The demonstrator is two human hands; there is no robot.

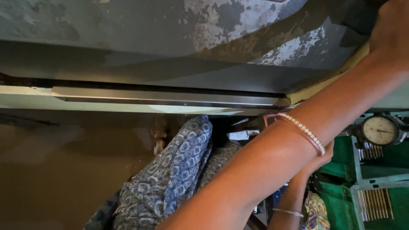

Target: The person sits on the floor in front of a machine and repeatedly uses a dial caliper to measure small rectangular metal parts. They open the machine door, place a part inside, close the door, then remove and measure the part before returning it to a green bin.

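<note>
My right hand (390, 32) reaches up to the top right corner and rests against a dark part of a large worn grey machine (140, 25). Its fingers are cut off by the frame edge, so the grip is hidden. The wrist carries a pink bangle and a white beaded bangle (303, 131). My forearm crosses over a long shiny steel bar (170, 98) that runs along the machine's lower edge. My left hand is out of sight. Behind my forearm is a second hand (317, 159) with a thin bracelet, seemingly another person's.
Blue patterned cloth (174, 174) hangs below the bar at centre. A round dial gauge (380, 130) sits at the right above a green frame (362, 176) holding several thin metal strips (372, 204). A brown floor (55, 170) lies at the left.
</note>
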